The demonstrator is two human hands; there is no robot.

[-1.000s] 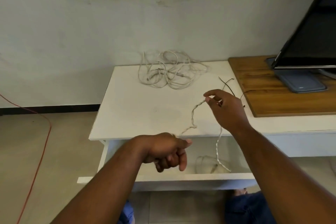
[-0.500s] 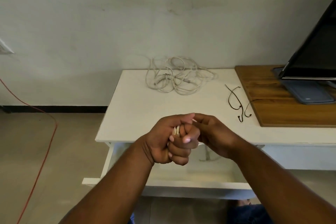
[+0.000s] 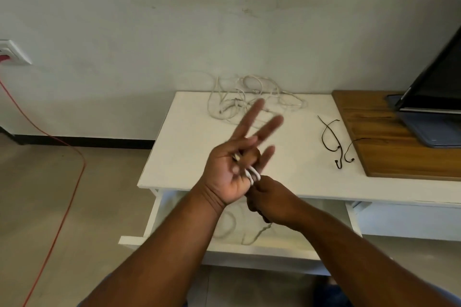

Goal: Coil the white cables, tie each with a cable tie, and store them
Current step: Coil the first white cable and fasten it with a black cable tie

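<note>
My left hand (image 3: 230, 169) is raised over the white table (image 3: 182, 157), palm toward me, two fingers straight and one curled in. Loops of a white cable (image 3: 253, 174) wrap round its lower fingers, and an end lies pressed at the palm. Just below it, my right hand (image 3: 270, 203) grips the same cable. A tangle of white cables (image 3: 252, 101) lies at the back of the table. Two black cable ties (image 3: 333, 142) lie to the right of my hands. Another white cable (image 3: 230, 228) lies in the open drawer (image 3: 224, 250).
A wooden board (image 3: 389, 137) on the table's right carries a dark monitor (image 3: 439, 87) on a grey base. A red cord (image 3: 62, 197) runs over the floor from a wall socket (image 3: 12, 53) at left. The wall stands right behind the table.
My hands were clasped together over the table's front edge. The left hand has since lifted and spread its fingers with the cable looped on them, and the right hand has dropped below it.
</note>
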